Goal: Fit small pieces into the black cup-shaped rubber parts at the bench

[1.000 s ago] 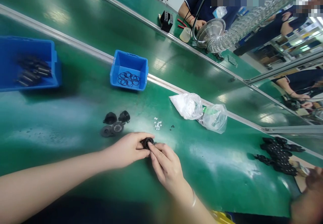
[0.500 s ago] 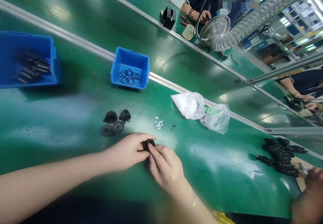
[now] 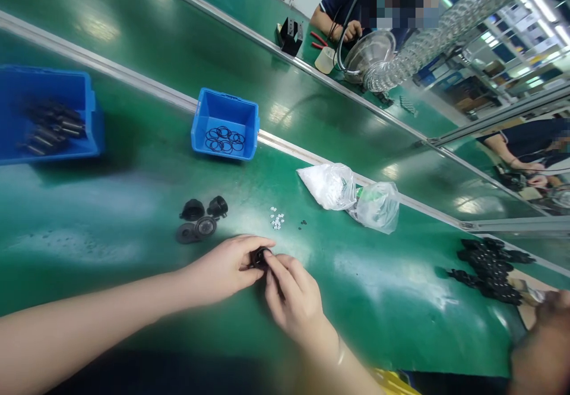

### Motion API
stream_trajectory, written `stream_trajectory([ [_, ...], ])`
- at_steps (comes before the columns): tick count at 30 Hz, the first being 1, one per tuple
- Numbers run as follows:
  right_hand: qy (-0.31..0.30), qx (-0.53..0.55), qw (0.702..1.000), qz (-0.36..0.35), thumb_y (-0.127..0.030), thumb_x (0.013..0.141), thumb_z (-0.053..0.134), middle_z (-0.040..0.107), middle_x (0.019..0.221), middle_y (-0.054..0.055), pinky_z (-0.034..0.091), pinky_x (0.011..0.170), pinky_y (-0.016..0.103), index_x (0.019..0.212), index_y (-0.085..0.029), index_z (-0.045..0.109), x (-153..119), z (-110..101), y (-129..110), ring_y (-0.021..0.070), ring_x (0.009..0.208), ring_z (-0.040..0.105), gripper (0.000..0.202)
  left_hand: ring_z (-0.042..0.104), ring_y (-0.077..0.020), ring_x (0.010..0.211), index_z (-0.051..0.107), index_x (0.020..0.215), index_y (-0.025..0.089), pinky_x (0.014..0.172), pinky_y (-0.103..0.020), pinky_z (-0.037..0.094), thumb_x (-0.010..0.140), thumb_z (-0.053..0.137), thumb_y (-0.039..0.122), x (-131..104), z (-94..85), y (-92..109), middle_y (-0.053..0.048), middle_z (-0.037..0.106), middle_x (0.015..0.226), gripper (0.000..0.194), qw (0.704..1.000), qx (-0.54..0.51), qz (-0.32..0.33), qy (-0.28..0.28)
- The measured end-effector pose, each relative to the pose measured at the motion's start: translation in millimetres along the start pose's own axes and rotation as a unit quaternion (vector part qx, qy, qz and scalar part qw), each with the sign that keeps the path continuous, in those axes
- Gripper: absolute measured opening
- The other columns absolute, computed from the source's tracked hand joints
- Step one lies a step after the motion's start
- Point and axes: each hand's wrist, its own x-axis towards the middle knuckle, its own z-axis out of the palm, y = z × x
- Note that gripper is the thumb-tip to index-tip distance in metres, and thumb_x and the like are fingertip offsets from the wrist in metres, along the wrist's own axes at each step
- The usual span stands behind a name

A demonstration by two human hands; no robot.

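My left hand (image 3: 229, 267) grips a small black round part (image 3: 259, 257) between thumb and fingers, above the green table. The fingertips of my right hand (image 3: 296, 297) press on the open top of that same part, with the index finger at its rim. Whether a smaller piece sits under those fingertips is hidden. Up and to the left lie several black caps and discs (image 3: 205, 226). Small white pieces (image 3: 276, 221) and a few tiny black rings (image 3: 303, 223) rest on the table beyond my hands.
A blue bin (image 3: 225, 116) holds black rings; a larger blue bin (image 3: 94, 122) at left holds dark cylindrical parts. Clear plastic bags (image 3: 378, 205) lie by the metal rail. Black parts (image 3: 487, 267) are heaped at right, near another person's blurred hand (image 3: 541, 341). Other people sit across the table.
The view has shifted slightly, moving the table items a little left. My right fingertips have moved slightly on the black part, which appears tilted differently. Both hands still hold it.
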Motion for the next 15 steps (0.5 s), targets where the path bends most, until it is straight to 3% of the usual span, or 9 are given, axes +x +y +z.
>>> stream_trajectory([
  [5,0.078,0.037,0.996,0.028,-0.006,0.085,0.05,0.06,0.1,0.012,0.056,0.068,0.035,0.144,-0.016,0.032,2.0,-0.5,1.0,0.0219,0.089,0.059,0.063,0.061,-0.0238,0.108,0.056,0.125,0.022,0.094,-0.039,0.051,0.084,0.057,0.022,0.9,-0.7,3.3,-0.007,0.06,0.124,0.041,0.994,-0.106,0.006,-0.035],
  [15,0.086,0.09,0.991,0.039,-0.007,0.087,0.047,0.059,0.105,0.011,0.057,0.073,0.033,0.141,-0.018,0.036,5.1,-0.1,2.4,0.0198,0.094,0.06,0.056,0.063,-0.0244,0.106,0.061,0.12,0.018,0.094,-0.042,0.053,0.089,0.056,0.027,-1.1,2.1,17.2,-0.007,0.064,0.12,0.033,0.979,-0.192,-0.063,-0.029],
])
